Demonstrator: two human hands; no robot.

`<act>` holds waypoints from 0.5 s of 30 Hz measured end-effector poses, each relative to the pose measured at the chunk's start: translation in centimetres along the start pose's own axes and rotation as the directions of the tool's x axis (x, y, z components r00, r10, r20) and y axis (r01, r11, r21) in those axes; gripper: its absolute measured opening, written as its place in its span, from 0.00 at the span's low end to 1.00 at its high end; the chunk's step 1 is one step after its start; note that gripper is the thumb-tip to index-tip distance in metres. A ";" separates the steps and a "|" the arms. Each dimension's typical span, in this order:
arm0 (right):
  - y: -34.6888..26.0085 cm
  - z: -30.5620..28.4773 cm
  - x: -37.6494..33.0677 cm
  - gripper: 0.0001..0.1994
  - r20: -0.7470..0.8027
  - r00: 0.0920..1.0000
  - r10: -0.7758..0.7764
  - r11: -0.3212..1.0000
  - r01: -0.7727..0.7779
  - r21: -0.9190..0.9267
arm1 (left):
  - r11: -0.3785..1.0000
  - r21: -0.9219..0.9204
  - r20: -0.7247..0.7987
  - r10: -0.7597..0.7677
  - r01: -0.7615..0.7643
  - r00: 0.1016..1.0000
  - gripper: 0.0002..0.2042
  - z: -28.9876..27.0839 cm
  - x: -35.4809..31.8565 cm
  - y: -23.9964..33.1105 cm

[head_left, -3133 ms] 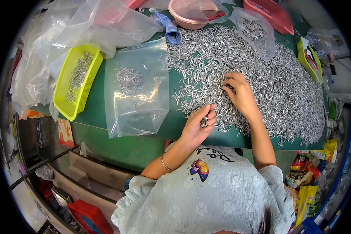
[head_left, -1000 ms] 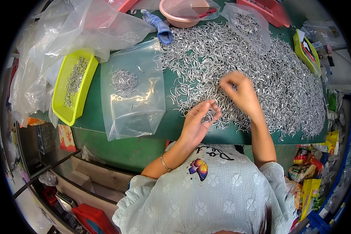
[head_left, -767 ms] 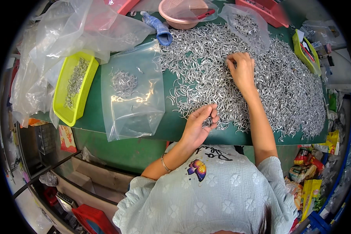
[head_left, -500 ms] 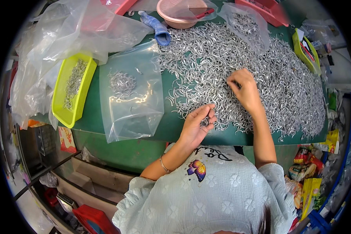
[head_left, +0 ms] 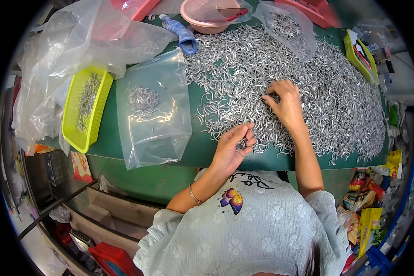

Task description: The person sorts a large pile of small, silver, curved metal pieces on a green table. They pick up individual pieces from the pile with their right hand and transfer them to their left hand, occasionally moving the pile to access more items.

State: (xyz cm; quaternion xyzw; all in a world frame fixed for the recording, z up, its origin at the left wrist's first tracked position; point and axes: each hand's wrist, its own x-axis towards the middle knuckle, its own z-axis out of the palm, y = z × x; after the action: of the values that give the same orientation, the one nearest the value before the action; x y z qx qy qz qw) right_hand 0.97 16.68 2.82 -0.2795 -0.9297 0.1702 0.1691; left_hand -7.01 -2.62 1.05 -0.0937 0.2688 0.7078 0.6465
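A wide heap of small silver curved metal pieces (head_left: pixel 336 101) is spread over the green table (head_left: pixel 202 152). At the heap's near edge my left hand (head_left: pixel 232 145) is closed, palm partly up, around a few curved metal pieces; the fingers hide most of them. Over the middle of the heap is my right hand (head_left: pixel 287 103), its fingers bent and its thumb apart from them, the tips at the pieces. No piece shows clearly between those tips. Left of the heap lies a flat clear plastic bag (head_left: pixel 158 138) with a small cluster of the pieces (head_left: pixel 143 100) on it.
A yellow-green basket (head_left: pixel 96 119) with more pieces stands at left beside crumpled clear plastic (head_left: pixel 46 78). Toward the back are a blue sleeve cover (head_left: pixel 179 32), a pink bowl (head_left: pixel 202 25) and a bag of pieces (head_left: pixel 285 27). Another yellow-green basket (head_left: pixel 361 60) stands far right.
My right hand has shifted slightly left, and its thumb and fingers have parted. The left hand keeps its place and its hold. The whole view has shifted a little.
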 end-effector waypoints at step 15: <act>1.0 -0.3 -0.4 0.05 -0.004 0.973 0.229 0.927 -0.217 0.305 | 1.000 0.019 -0.014 0.000 0.000 1.000 0.12 0.2 -0.1 0.0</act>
State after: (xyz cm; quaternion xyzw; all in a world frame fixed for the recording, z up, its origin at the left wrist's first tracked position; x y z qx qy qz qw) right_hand 1.90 17.27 2.62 -0.3576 -0.8512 0.3231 0.2079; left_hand -6.96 -2.66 1.24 -0.0924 0.2799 0.7046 0.6455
